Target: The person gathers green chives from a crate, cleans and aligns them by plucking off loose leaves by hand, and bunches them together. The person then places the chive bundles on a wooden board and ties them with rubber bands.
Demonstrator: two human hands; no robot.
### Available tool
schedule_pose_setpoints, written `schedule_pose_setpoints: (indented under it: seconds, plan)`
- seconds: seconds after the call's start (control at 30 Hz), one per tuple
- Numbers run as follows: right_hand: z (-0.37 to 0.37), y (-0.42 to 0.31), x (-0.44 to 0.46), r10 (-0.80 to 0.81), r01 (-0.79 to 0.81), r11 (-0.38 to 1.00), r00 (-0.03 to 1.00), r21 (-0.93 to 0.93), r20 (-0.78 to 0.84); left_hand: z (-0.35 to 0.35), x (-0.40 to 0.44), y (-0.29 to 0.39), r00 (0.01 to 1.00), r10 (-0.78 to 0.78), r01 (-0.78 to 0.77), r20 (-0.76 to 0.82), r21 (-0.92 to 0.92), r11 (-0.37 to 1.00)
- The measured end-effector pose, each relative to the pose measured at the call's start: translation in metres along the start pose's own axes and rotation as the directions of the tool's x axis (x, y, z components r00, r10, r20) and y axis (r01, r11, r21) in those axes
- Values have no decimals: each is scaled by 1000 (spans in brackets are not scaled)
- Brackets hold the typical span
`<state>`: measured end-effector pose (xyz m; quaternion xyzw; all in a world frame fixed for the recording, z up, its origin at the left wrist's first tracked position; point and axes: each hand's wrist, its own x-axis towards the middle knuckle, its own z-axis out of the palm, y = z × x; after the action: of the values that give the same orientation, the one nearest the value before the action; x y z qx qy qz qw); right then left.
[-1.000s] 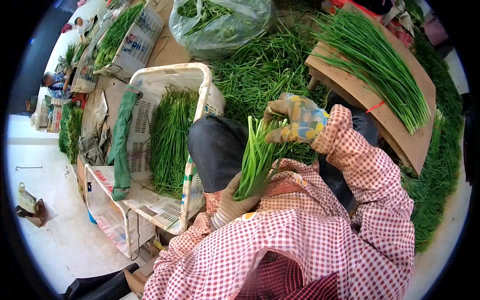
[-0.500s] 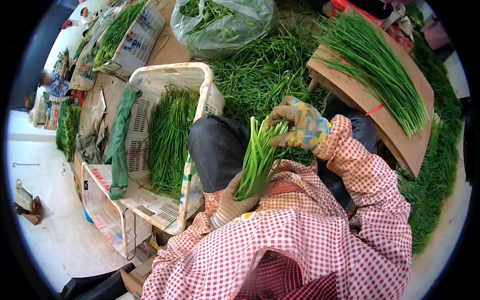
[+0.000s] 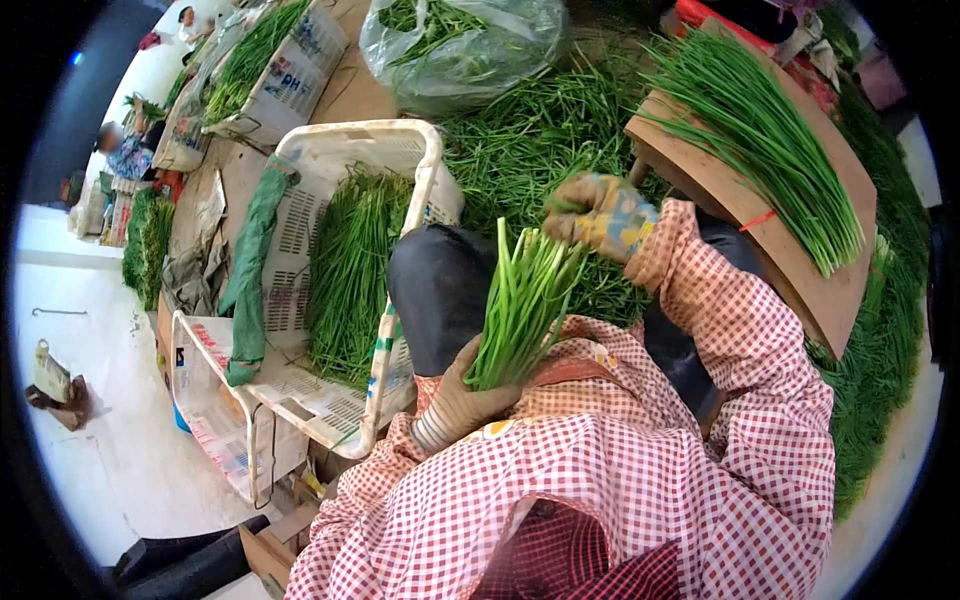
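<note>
My left hand [image 3: 468, 400], in a pale glove with a striped cuff, is closed round a bunch of garlic chives [image 3: 520, 315] over my lap. The pale cut ends of the bunch point up and away from me, fanned a little. Just beyond those ends is my right hand [image 3: 603, 217], in a patterned, soiled glove. Its fingers are curled together near the stalks, and whatever they may hold cannot be made out.
To the left, a white plastic crate [image 3: 430, 160] holds more chives, with a green cloth [image 3: 258, 270] over its side. Loose greens [image 3: 540, 130] lie ahead near a clear plastic bag [image 3: 465, 60]. At right, a tied chive bundle [image 3: 760, 150] rests on a wooden board [image 3: 850, 220].
My right hand has drawn off the top of the bunch, a little to the right, and its fingers have curled in. My left hand keeps its hold on the chives.
</note>
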<state>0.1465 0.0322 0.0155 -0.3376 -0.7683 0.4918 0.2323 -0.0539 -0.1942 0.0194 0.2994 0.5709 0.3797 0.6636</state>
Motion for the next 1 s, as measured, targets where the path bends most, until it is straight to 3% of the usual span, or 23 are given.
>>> schedule_pose_setpoints:
  seconds: [0.03,0.07,0.13,0.2,0.23,0.27,0.3,0.33,0.37,0.4,0.43,0.47,0.5,0.53,0.6,0.67,0.73,0.77,0.83,0.87,0.93,0.97,1.0]
  plan:
    - [-8,1,8,-27,27,999,1000,-29,-11,-1,-2,-1,1000,2,-2,-12,-1,1000]
    - [-17,-4,11,87,-81,988,995,133,-39,-3,-3,-4,1000,4,-5,-11,-95,995]
    - [-39,1,21,139,-103,979,968,176,-210,-10,-5,-8,1000,7,-10,-19,-188,982]
    - [-71,2,24,201,-136,976,869,172,-452,-25,-13,-12,995,-98,98,16,-308,946]
    - [-81,-12,21,361,-173,915,756,365,-547,-38,-15,-24,994,-72,97,85,-347,933]
    - [-89,-10,17,343,-28,882,723,470,-600,-45,-17,-36,995,-68,89,72,-345,934]
    - [-98,-8,12,323,128,828,688,546,-650,-51,-20,-47,995,-26,72,96,-522,850]
    - [-110,2,6,257,33,923,689,384,-677,-56,-23,-50,994,22,59,111,-679,732]
    - [-125,19,-4,189,-63,977,696,203,-692,-54,-26,-47,987,56,62,151,-677,733]
    - [-125,40,-9,189,-59,976,701,209,-687,-52,-25,-45,988,56,56,142,-677,734]
    - [-114,70,-14,64,45,987,777,156,-626,-50,-24,-44,984,75,61,161,-703,709]
    - [-100,86,-18,131,47,946,850,321,-509,-48,-22,-44,978,93,72,185,-727,683]
    - [-86,101,-21,196,9,880,904,474,-381,-52,-18,-50,968,104,97,228,-723,684]
    - [-60,69,-30,292,-172,901,920,398,-262,-50,-15,-49,966,98,108,240,-718,688]
    - [-18,36,-41,391,-391,884,919,255,56,-47,-9,-45,949,151,100,277,-719,687]
    - [16,13,-41,386,-439,798,899,414,209,-41,-6,-34,941,147,114,304,-696,709]
    - [44,7,-37,351,-514,608,858,605,376,-36,-4,-25,934,143,125,327,-674,728]
    - [55,16,-32,353,-513,602,858,612,372,-34,-3,-23,911,138,205,388,-718,665]
    - [69,24,-19,113,-210,861,967,462,230,-35,-2,-25,884,136,288,448,-749,597]
    - [69,24,-19,69,-230,853,939,468,336,-38,0,-31,875,179,243,449,-729,641]
    - [79,13,-18,-118,52,952,972,302,205,-38,0,-35,864,223,195,451,-708,678]
    - [80,5,-22,-157,136,981,975,141,156,-37,1,-35,870,221,191,441,-715,673]
    - [81,6,-18,-155,134,981,976,137,154,-35,2,-34,874,220,187,432,-719,669]
